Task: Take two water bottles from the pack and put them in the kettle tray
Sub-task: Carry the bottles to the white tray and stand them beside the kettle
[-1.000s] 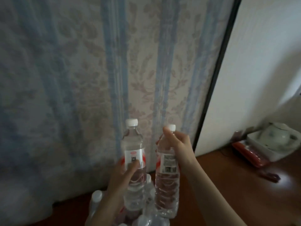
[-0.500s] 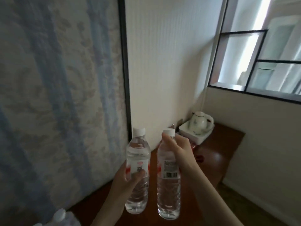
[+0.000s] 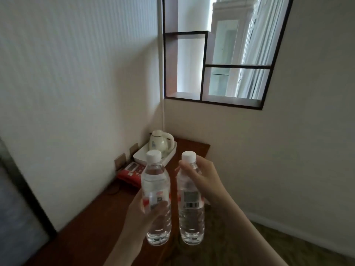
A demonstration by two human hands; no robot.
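I hold two clear water bottles with white caps upright in front of me. My left hand (image 3: 141, 212) grips the left bottle (image 3: 155, 181) around its red-and-white label. My right hand (image 3: 201, 175) grips the right bottle (image 3: 190, 214) near its neck. Beyond them, in the far corner of the wooden desk, a white kettle tray (image 3: 142, 156) carries a cream kettle (image 3: 160, 143). The pack of bottles is out of view.
A red telephone (image 3: 130, 171) lies on the dark wooden desk (image 3: 92, 217) just in front of the tray, next to wall sockets (image 3: 120, 160). Walls close the desk on the left and back. A dark-framed window (image 3: 217, 81) sits above. Carpeted floor (image 3: 288, 252) lies to the right.
My view has swung right, away from the patterned wall and the pack. The kettle and tray have come to the centre, closer. Both bottles stay in my hands.
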